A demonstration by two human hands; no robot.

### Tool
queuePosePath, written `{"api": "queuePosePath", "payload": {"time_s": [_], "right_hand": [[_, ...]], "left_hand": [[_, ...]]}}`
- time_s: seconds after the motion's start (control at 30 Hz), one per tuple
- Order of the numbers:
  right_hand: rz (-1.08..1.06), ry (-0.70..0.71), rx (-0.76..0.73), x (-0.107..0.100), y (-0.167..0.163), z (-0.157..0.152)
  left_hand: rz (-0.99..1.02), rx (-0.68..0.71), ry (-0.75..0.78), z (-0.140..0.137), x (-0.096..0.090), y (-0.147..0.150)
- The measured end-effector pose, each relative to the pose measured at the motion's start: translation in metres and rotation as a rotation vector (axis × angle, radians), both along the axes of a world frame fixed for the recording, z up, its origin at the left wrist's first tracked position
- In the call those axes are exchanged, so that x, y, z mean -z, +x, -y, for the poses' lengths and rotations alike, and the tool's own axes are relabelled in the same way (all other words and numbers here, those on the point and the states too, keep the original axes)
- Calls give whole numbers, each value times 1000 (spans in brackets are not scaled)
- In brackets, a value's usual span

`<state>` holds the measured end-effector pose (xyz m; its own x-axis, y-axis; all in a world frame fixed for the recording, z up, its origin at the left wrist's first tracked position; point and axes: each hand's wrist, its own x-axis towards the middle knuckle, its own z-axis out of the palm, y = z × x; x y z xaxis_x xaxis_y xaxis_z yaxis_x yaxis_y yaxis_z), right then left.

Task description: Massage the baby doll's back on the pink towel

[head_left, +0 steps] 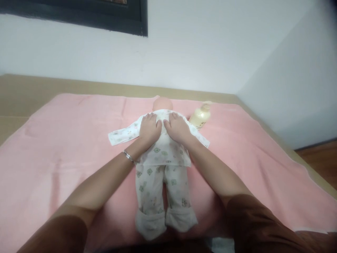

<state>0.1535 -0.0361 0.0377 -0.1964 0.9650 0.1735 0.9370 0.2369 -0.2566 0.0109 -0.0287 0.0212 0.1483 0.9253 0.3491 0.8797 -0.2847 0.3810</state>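
A baby doll (164, 154) lies stretched out with its head away from me, dressed in a white printed top and matching trousers with folded cuffs. No face shows on its smooth head (163, 103). My left hand (150, 128) rests flat on the left side of its upper body, fingers pointing to the shoulder. On the right side, my right hand (177, 128) lies the same way, thumb toward the other thumb. Both hands are open and hold nothing. A sleeve (123, 135) spreads out to the left; the right one is partly behind my forearm.
A pale yellow pump bottle (200, 117) stands tilted-looking just beyond the doll's right sleeve. Under everything spreads a pink cloth (86, 140) over a tan surface (39, 84). A white wall (189, 52) rises behind, with a dark frame (113, 17) at upper left.
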Motion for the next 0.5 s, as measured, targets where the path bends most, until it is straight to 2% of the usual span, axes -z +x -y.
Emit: {"api": "queuePosePath", "payload": {"time_s": [0.13,0.3,0.5], "right_hand": [[-20,2,-13,-1,2,-2],[-54,-61,-43,-7,7,-7],[79,-9,22,-11,-3,9]], "left_hand": [[-106,-3,8,10,-8,2],[-230,98,17,28,-18,6],[-113,88,-126,21,-27,1]]}}
